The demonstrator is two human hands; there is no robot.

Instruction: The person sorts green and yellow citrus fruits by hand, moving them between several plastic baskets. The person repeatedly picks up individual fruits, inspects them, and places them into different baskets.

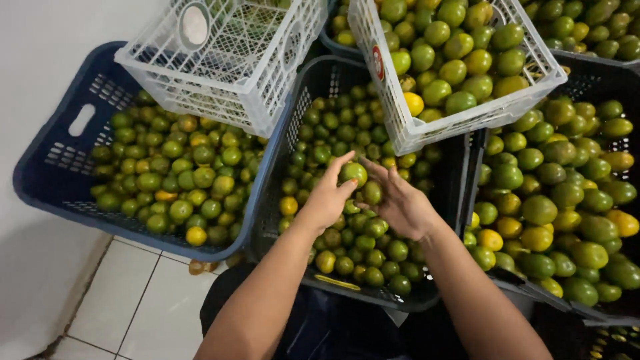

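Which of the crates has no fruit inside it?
The white crate at top left, resting tilted on the blue crate; every other crate holds green citrus.

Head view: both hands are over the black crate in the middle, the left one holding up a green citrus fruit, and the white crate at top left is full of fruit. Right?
Not quite. The head view shows the white crate at top left empty. The rest stands: the left hand holds a green citrus fruit and the right hand is beside it, both over the black crate.

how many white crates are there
2. One empty white crate sits tilted on the blue crate at top left; a second white crate, full of green citrus, rests at top centre. Others may lie outside the view.
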